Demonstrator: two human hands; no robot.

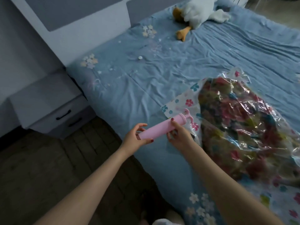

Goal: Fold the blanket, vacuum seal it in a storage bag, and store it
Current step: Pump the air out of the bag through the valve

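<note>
A pink hand pump point(159, 127) is held over the bed's near edge, its handle end pointing up and right. My left hand point(136, 138) grips its lower end and my right hand point(177, 135) wraps its middle. Just to the right lies a clear storage bag point(183, 101) printed with flowers. Inside it sits the folded multicoloured blanket point(240, 125). The bag's plastic is crinkled and loose over the blanket.
The bed point(162, 75) has a blue flowered sheet. A white plush goose point(201, 12) lies at its far end and a small white ball point(140, 57) sits mid-sheet. A grey nightstand point(53, 109) with drawers stands to the left, over a dark wooden floor point(48, 159).
</note>
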